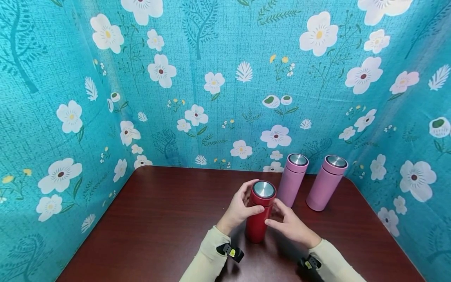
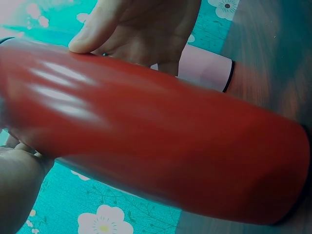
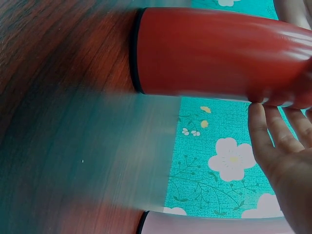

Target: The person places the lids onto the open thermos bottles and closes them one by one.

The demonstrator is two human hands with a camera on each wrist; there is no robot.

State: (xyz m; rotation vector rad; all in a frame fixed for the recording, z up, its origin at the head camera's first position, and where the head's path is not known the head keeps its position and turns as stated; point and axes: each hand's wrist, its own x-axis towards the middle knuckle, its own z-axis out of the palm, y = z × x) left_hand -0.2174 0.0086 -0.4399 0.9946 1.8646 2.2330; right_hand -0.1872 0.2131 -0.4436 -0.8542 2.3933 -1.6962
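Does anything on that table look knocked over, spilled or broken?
Nothing stands out. The red flask stands upright on the table between the left hand and right hand, and both pink flasks stand upright behind it, lids on. No spill shows.

Both forearms, covered in pale cream sleeves, are brought in from the bottom edge and angled toward each other, with a small black band with a yellow mark worn at each wrist. The left hand [image 1: 239,209] is curled, its thumb laid across the front and its fingers wrapped round the far side of what is held. The right hand [image 1: 289,224] is set just opposite, its fingers [image 3: 265,131] extended and only lightly bent, the tips touching
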